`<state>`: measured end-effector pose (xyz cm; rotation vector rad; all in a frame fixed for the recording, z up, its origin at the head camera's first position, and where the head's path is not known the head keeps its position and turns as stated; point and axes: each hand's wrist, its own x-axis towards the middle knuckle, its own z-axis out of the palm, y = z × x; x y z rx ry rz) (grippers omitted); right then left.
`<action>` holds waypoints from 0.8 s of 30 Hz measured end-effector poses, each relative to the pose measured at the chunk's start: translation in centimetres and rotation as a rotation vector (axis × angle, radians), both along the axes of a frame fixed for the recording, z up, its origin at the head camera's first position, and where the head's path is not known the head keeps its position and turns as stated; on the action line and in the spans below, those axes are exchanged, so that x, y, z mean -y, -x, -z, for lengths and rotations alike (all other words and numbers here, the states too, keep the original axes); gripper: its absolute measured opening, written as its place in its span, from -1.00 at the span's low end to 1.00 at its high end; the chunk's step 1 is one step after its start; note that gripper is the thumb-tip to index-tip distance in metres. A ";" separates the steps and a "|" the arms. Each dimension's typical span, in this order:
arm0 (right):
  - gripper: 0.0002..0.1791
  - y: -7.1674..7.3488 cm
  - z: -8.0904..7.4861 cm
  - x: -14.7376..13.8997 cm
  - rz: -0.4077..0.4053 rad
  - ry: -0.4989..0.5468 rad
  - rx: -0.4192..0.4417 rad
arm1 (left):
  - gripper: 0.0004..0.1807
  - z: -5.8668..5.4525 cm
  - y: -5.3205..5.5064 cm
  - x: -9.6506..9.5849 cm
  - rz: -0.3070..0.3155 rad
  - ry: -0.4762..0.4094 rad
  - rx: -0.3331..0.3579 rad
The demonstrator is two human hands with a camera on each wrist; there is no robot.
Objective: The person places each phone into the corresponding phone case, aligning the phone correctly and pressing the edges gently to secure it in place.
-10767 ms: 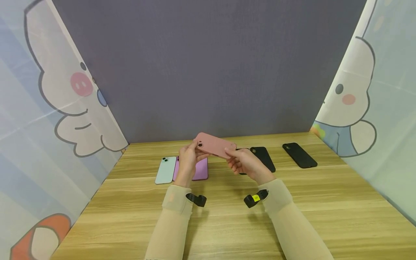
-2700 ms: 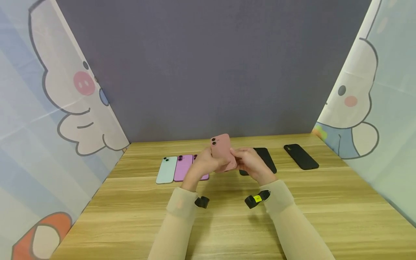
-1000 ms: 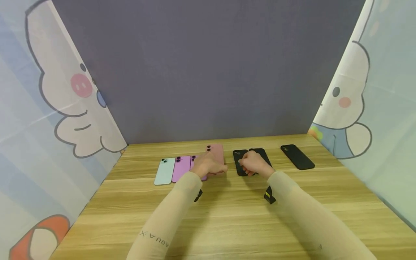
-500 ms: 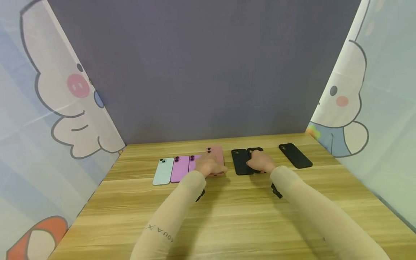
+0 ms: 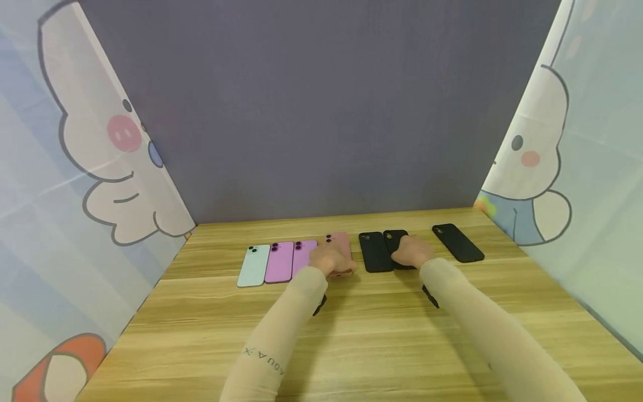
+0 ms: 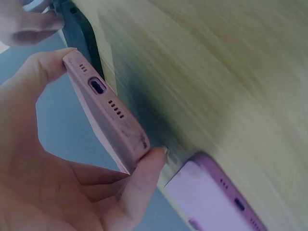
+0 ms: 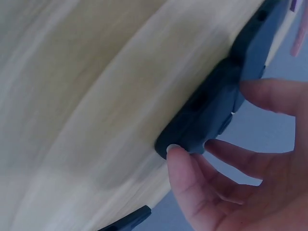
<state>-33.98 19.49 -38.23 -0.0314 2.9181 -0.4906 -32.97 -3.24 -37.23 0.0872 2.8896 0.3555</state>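
A pink phone (image 5: 339, 241) lies at the right of the light-coloured phones, camera end away from me. My left hand (image 5: 329, 259) grips it at its lower end; in the left wrist view, thumb and a finger pinch the two sides of the port end (image 6: 107, 102). My right hand (image 5: 413, 251) holds a black phone case (image 5: 394, 240) by its long sides, thumb on one edge and fingertips on the other in the right wrist view. Another black phone case (image 5: 374, 252) lies directly beside it on the left, their edges meeting.
A pale mint phone (image 5: 253, 266) and two purple phones (image 5: 279, 262) lie in a row on the left of the wooden table (image 5: 361, 335). A third black phone case (image 5: 458, 243) lies slanted farther right. A grey panel (image 5: 321, 111) stands behind the table.
The pink phone, earlier turned in both hands, is down on the table and has slid slightly toward me. My right hand has moved to the black cases; the held one now lines up with its neighbour.
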 end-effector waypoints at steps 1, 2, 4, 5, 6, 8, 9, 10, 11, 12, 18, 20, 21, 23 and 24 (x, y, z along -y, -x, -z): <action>-0.65 0.0 0.1 -0.1 0.006 -0.025 0.000 | -0.47 0.1 0.1 -0.1 -0.003 -0.001 0.002; -0.58 0.1 0.2 -0.1 0.009 -0.049 0.001 | -0.45 0.2 0.1 -0.1 -0.009 -0.004 0.002; -0.45 0.1 0.3 0.1 0.021 -0.091 0.006 | -0.43 0.3 0.2 -0.2 -0.018 0.003 -0.001; -0.44 0.1 0.4 0.2 0.028 -0.107 0.009 | -0.42 0.4 0.2 -0.2 -0.025 0.010 -0.009; -0.40 0.2 0.4 0.2 0.035 -0.124 0.012 | -0.41 0.5 0.3 -0.3 -0.033 0.021 -0.017; -0.39 0.3 0.5 0.2 0.038 -0.140 0.016 | -0.40 0.7 0.4 -0.5 -0.044 0.038 -0.031; -0.41 0.4 0.5 0.1 0.039 -0.143 0.020 | -0.40 0.8 0.5 -0.5 -0.050 0.045 -0.038; -0.43 0.4 0.5 0.1 0.036 -0.145 0.025 | -0.39 0.9 0.6 -0.6 -0.057 0.055 -0.043; -0.45 0.3 0.5 0.1 0.035 -0.147 0.031 | -0.39 1.0 0.6 -0.7 -0.063 0.067 -0.051; -0.46 0.3 0.4 0.1 0.034 -0.149 0.039 | -0.38 1.2 0.7 -0.7 -0.068 0.079 -0.052; -0.47 -0.1 -0.3 0.0 0.011 -0.183 0.080 | -0.28 1.5 0.7 -1.2 -0.085 0.130 -0.079; -0.51 0.0 -0.4 0.0 0.003 -0.179 0.085 | -0.30 1.5 0.6 -1.3 -0.084 0.154 -0.078; -0.56 0.0 -0.5 0.0 0.005 -0.171 0.091 | -0.31 1.5 0.6 -1.4 -0.086 0.163 -0.077; -0.67 0.0 -0.5 -0.1 0.008 -0.147 0.094 | -0.35 1.4 0.6 -1.4 -0.085 0.183 -0.066; -0.70 0.0 -0.5 -0.2 0.014 -0.132 0.096 | -0.37 1.4 0.6 -1.4 -0.082 0.191 -0.065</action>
